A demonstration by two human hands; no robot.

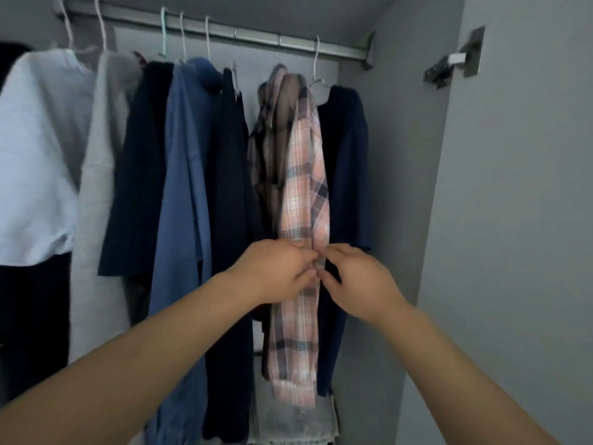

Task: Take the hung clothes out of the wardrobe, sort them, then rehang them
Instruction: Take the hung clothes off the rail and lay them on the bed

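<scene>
A pink plaid shirt (pixel 303 194) hangs on a hanger from the wardrobe rail (pixel 256 36), near the right end. My left hand (pixel 279 271) and my right hand (pixel 356 277) meet at its front edge about halfway down, each pinching the fabric between thumb and fingers. A dark navy garment (pixel 348 175) hangs just right of it. To the left hang another navy garment (pixel 231 187), a blue shirt (pixel 186 187), a navy top (pixel 138 175), a grey garment (pixel 99 187) and a pale blue shirt (pixel 35 149).
The grey wardrobe side wall (pixel 401 187) stands close on the right, with the open door (pixel 513 220) and its metal hinge (pixel 455 59) beyond. Pale folded fabric (pixel 288 419) lies on the wardrobe floor under the plaid shirt.
</scene>
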